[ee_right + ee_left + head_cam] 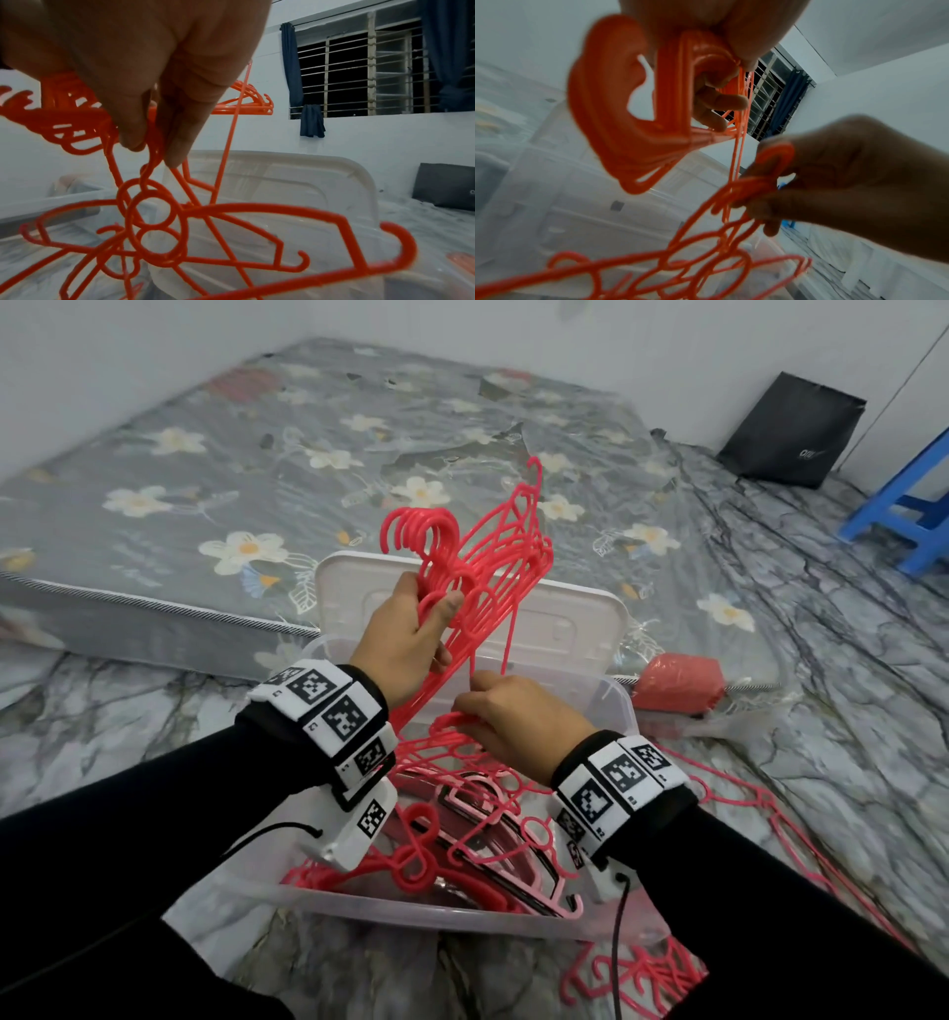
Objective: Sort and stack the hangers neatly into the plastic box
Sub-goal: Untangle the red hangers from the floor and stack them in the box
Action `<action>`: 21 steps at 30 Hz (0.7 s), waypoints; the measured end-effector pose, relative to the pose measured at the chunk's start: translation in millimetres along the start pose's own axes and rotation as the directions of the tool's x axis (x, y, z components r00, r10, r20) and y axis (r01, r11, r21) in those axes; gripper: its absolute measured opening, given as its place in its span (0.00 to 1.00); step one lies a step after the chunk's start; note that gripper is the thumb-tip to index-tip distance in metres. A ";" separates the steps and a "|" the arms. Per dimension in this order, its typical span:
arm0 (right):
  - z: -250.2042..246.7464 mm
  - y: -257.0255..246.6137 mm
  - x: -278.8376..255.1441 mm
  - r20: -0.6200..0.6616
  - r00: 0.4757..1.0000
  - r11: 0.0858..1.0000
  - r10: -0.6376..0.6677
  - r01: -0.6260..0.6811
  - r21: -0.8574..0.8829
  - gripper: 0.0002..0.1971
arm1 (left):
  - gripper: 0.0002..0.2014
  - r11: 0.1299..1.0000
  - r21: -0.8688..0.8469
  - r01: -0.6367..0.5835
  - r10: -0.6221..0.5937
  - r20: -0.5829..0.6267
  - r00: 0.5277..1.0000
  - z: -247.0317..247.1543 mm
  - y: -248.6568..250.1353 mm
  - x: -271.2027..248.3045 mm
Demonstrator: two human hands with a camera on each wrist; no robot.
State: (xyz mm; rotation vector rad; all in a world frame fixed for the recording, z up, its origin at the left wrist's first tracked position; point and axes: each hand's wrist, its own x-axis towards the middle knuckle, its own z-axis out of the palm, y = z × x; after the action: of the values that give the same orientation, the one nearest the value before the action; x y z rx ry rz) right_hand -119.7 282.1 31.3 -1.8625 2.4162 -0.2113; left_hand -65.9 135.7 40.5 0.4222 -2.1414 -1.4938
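Roughly halfway, I'd say: left hand (pixel 405 629) grips a bundle (pixel 462 567) of red hangers over the box (pixel 462 919), right hand (pixel 518 721) pinches a tangled hanger (pixel 164 229). More hangers (pixel 637 973) on the floor.

Your left hand (pixel 405 634) is raised in front of you, fingers (pixel 718 101) curled in a closed grip around a bundle of red hangers (pixel 477 557). Your right hand (pixel 518 716) sits lower and to the right, knuckles up, fingertips (pixel 177 148) pinching thin red hanger wire. Both forearms wear black sleeves (pixel 154 814) and marker-printed wrist bands (pixel 328 711).
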 end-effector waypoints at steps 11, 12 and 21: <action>10.7 -5.1 -5.9 0.349 0.936 0.999 0.034 -0.043 0.019 0.13 | 0.15 0.995 0.092 -0.036 0.045 -0.092 0.995 -25.4 7.1 17.2; 11.4 -4.0 -6.0 0.386 0.921 0.997 0.054 -0.070 0.026 0.16 | 0.15 0.991 0.131 -0.033 0.042 -0.072 0.997 -27.7 5.5 19.1; -21.2 19.5 -4.8 -0.259 0.940 0.975 0.221 -0.221 0.033 0.09 | 0.16 0.897 0.429 -0.103 0.014 0.206 0.978 -27.6 -1.3 12.1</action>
State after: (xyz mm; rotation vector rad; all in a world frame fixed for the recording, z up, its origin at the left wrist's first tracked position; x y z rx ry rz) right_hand -140.3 292.8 49.0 -1.6324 2.7702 -0.4710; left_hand -60.7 107.4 49.6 0.3671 -2.6331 -1.0450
